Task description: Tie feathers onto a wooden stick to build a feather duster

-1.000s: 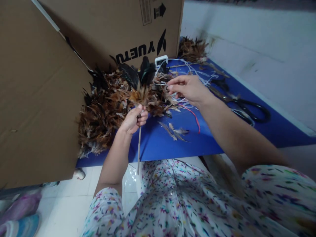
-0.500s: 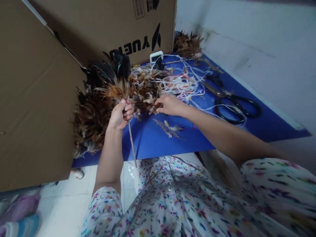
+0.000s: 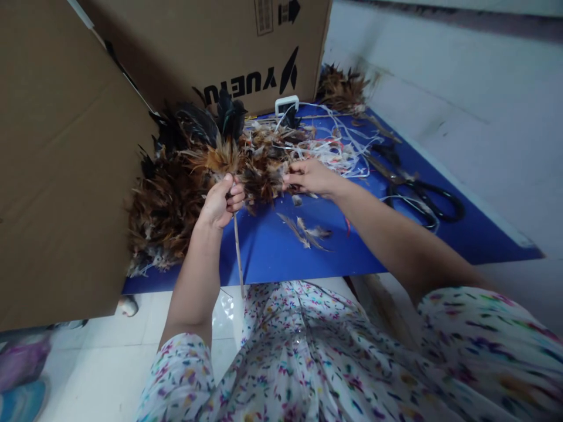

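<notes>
My left hand (image 3: 223, 201) is closed round a thin stick (image 3: 238, 252), whose bare lower end points down past the table's front edge. Tan and black feathers (image 3: 219, 155) fan out at the stick's upper end, above my fist. My right hand (image 3: 314, 177) is at the right edge of a heap of loose brown feathers (image 3: 260, 173). Its thumb and fingers pinch at a pale feather there; the exact grip is partly hidden. A small grey tuft (image 3: 297, 200) lies just below that hand, and a few slim feathers (image 3: 307, 232) lie nearer the front edge.
Large black-handled scissors (image 3: 422, 196) lie right on the blue tabletop (image 3: 272, 258). Tangled white string (image 3: 336, 155) is behind my right hand. Brown feather bundles (image 3: 165, 214) stand left, another (image 3: 343, 88) at the back. Cardboard boxes (image 3: 259, 58) wall the left and back.
The view has shifted slightly. My right hand has lifted a little away from the table, baring the grey tuft. My left hand keeps hold of the stick.
</notes>
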Demonstrator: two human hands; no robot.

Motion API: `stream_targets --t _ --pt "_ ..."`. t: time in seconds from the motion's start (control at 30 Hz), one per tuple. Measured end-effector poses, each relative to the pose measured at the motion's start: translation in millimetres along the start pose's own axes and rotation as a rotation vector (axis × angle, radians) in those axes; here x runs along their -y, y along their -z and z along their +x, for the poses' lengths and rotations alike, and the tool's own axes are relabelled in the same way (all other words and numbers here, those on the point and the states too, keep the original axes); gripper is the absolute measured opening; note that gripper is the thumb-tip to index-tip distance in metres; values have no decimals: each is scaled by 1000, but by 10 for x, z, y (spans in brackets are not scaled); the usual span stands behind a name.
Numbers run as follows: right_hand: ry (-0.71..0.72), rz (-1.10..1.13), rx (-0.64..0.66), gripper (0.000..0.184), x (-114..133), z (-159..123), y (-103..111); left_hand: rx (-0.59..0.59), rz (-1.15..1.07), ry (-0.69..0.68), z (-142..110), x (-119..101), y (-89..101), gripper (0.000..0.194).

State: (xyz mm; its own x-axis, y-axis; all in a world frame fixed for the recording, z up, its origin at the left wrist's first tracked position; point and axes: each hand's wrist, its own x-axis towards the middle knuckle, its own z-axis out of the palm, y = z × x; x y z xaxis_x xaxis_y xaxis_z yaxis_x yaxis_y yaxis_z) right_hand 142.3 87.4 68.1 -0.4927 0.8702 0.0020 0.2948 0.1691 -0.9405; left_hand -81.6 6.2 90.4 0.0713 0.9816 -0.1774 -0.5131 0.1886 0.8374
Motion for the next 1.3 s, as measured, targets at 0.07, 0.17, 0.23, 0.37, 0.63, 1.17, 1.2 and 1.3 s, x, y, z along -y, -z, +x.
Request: stream_targets --t 0.07,0.17,0.23,0.37,0.63,1.17,1.2,1.3 --pt "-24 126 -6 16 27 -34 41 -5 -2 0 -5 0 -2 23" --pt "-22 202 -46 14 15 -30 119 -13 4 -3 -11 1 -4 24" --pt "-19 178 -91 12 -22 -6 183 -16 12 -5 -10 4 -1 24" --pt "35 -205 -266 1 -124 14 284 -23 13 -8 -5 11 7 24" --pt "290 -730 -337 29 10 55 67 -13 12 -4 -30 1 -21 23" --pt "20 -563 -63 18 1 482 -187 -15 26 -11 -14 18 -18 23" --pt "3 -484 -69 13 6 454 -136 -14 25 -9 -15 18 -23 23" --pt "-60 -176 -63 8 34 342 2 -23 29 4 -14 17 -33 23"
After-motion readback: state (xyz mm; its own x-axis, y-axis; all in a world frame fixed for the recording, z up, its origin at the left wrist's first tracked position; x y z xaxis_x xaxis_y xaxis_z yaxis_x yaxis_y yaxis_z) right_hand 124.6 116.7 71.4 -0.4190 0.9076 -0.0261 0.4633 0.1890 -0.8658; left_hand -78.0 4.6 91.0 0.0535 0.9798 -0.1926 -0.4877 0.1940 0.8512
